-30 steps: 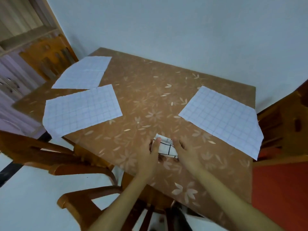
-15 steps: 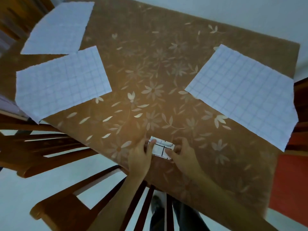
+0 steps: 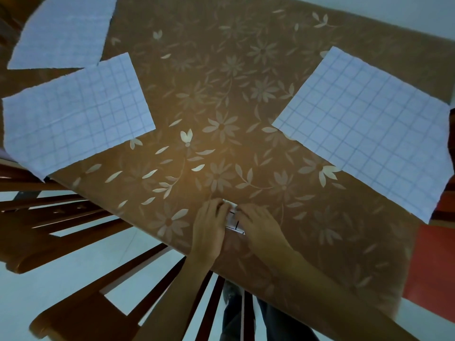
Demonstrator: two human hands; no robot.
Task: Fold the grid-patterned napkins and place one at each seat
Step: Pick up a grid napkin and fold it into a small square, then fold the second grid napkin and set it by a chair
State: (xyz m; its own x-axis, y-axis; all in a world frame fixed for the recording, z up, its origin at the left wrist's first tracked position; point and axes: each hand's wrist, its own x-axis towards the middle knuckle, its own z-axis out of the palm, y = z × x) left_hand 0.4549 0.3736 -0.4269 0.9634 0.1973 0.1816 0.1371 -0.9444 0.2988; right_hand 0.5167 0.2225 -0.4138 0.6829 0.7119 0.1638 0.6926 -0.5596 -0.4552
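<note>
Head view, looking steeply down: at the lower middle of the frame both forearms reach up over the near edge of the table point(image 3: 246, 94), above the slatted back of a wooden chair point(image 3: 73, 242) at lower left. The left hand point(image 3: 209, 222) and right hand point(image 3: 258, 222) sit side by side with fingers bent, both pinching and pressing the folded napkin point(image 3: 232, 219) against the tabletop.

Half a second ago the hands stood further apart, holding its two ends; now they have closed in and cover most of it.

Only a narrow white strip with bold black grid lines shows between the hands, plus a corner at their fingertips. It is a small, compact packet lying close to the near table edge.

Further up, three unfolded sheets lie flat as before: the left napkin point(image 3: 73, 114) overhanging the table's left edge, the upper-left napkin point(image 3: 61, 30) just beyond it, and the right napkin point(image 3: 364, 129) overhanging at right, all pale with faint grid lines.
</note>
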